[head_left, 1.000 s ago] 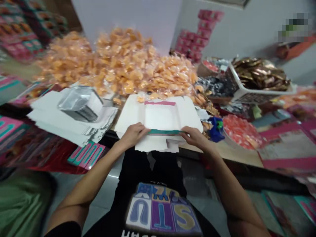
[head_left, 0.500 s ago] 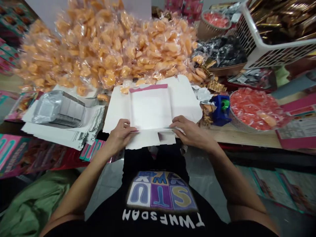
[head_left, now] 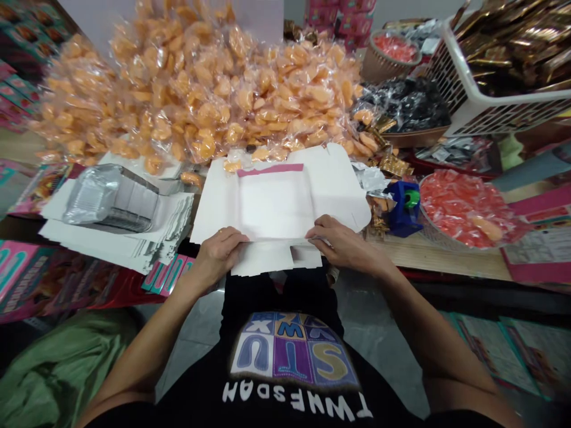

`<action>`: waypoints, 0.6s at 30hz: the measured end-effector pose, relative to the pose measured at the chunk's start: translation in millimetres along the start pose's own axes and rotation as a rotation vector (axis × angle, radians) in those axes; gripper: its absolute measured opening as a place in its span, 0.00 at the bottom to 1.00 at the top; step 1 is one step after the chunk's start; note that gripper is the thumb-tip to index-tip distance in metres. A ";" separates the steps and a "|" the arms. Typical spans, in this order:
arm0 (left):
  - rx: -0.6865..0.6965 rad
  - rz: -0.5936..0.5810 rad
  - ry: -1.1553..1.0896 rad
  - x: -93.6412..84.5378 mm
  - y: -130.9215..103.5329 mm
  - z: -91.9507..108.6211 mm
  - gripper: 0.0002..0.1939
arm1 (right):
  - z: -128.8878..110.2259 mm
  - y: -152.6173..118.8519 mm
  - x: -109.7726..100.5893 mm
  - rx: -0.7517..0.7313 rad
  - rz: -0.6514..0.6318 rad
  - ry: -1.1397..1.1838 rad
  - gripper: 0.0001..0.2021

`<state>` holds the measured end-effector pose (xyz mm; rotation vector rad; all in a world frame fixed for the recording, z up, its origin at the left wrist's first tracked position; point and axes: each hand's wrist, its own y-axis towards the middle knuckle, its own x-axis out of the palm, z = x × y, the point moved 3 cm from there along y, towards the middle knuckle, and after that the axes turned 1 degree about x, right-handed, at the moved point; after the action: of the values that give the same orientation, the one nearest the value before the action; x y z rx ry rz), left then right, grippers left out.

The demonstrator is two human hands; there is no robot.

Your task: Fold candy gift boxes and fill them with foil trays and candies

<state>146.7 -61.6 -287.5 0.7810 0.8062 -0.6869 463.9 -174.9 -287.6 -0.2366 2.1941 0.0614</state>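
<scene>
In front of me lies a partly folded white cardboard box [head_left: 275, 202], with a pink strip along its far edge and wide flaps spread to both sides. My left hand [head_left: 219, 252] pinches its near fold at the left corner. At the right corner of that same fold, my right hand [head_left: 339, 242] grips the cardboard between thumb and fingers. A near flap [head_left: 263, 257] hangs toward my body, past the table's edge. To the left, a stack of flat white box blanks [head_left: 107, 246] carries nested foil trays [head_left: 113, 199] under clear plastic.
A large heap of wrapped orange pieces [head_left: 200, 95] fills the back. On the right are a blue tape dispenser [head_left: 401, 209], a bowl of red packets [head_left: 466, 208], black packets [head_left: 405, 98] and a white basket [head_left: 464, 77] of golden packets. Printed boxes [head_left: 44, 276] stand lower left.
Both hands keep hold of the near fold, with the left fingers now laid more along it. The whole view has shifted slightly; the box looks much the same.
</scene>
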 end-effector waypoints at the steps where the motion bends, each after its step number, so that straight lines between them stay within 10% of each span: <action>1: -0.036 -0.019 -0.025 0.3 1.0 -0.2 0.12 | 1.3 3.8 -0.7 -0.010 -0.029 0.005 0.12; 8: -0.281 -0.030 -0.106 5.9 15.0 -11.6 0.07 | 13.3 21.7 -0.4 0.025 -0.099 0.006 0.17; 13: -0.208 -0.006 -0.060 6.7 15.7 -12.4 0.08 | 16.1 22.6 4.4 0.183 -0.119 0.120 0.24; 18: -0.103 -0.044 0.226 18.9 8.9 2.5 0.13 | 13.4 20.5 22.0 0.297 0.102 -0.020 0.11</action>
<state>164.3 -63.3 -299.0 0.7578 1.0589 -0.5978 458.0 -156.2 -314.1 0.0430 2.1611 -0.2038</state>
